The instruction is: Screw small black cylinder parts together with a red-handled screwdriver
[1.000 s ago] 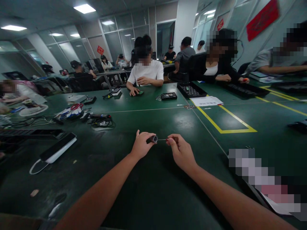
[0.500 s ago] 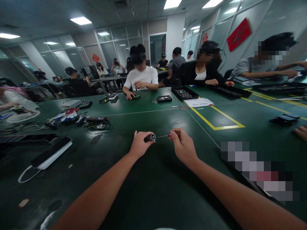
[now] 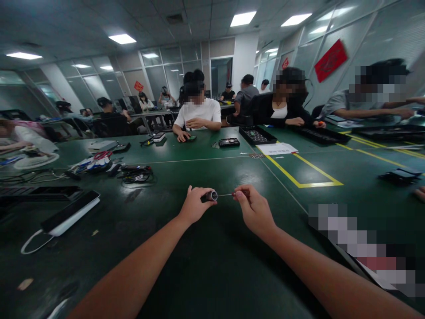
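Note:
Over the middle of the green table, my left hand [image 3: 194, 204] is closed round a dark cylinder [image 3: 211, 196]; its round, pale-rimmed end faces right. The kind of the cylinder cannot be made out. My right hand [image 3: 255, 208] pinches a small screwdriver [image 3: 226, 195] by its reddish handle, mostly covered by the fingers. Its thin metal shaft points left at the cylinder's rimmed end. The tip is right at that end, but whether it touches or enters is too small to tell.
To the left lie a black-and-white device with a cord loop [image 3: 71, 213] and a bundle of cables [image 3: 136, 173]. Black trays [image 3: 257, 135] and a paper sheet [image 3: 280, 149] lie farther back. A blurred-out item [image 3: 361, 248] is at right. People sit around the table.
The screwdriver tip and the cylinder's end have come closer together. Everything sits slightly lower in the view, as the camera has tilted up a little.

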{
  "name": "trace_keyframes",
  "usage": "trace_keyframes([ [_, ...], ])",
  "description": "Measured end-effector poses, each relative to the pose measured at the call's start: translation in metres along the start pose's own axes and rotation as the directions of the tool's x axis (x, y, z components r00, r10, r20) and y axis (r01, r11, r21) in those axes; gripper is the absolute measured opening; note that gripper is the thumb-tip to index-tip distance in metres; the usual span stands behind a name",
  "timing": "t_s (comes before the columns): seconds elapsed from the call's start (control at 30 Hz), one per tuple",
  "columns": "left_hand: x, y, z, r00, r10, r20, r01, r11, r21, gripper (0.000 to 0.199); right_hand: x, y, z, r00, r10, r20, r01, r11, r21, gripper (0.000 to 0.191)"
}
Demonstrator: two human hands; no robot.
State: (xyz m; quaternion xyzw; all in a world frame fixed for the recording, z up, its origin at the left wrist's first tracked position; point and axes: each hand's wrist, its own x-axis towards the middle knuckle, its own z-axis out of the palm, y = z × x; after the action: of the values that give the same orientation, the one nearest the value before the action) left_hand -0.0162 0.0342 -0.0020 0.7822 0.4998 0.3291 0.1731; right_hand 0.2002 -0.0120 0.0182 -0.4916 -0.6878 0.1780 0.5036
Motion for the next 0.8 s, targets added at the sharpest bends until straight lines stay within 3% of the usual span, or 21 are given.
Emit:
trace_keyframes([
  [0.4,0.0,0.0014,-0.0004,0.997,-0.032,0.064,0.032,0.999,-0.002,0.03,0.0009,-0.0018,-0.0037,1.0,-0.012,-0.001,0.012,0.993,-0.114,0.019],
  [0.6,-0.0008,0.0069,-0.0039,0.997,0.02,0.078,-0.017,0.999,-0.045,0.027,-0.0006,-0.0033,-0.0051,0.998,-0.04,-0.043,0.036,0.995,-0.088,0.019],
  [0.8,-0.0009,0.0074,-0.0042,0.997,0.019,0.077,-0.017,1.0,-0.021,0.027,-0.0006,-0.005,-0.0034,0.997,-0.068,0.043,0.072,0.993,-0.09,0.017],
])
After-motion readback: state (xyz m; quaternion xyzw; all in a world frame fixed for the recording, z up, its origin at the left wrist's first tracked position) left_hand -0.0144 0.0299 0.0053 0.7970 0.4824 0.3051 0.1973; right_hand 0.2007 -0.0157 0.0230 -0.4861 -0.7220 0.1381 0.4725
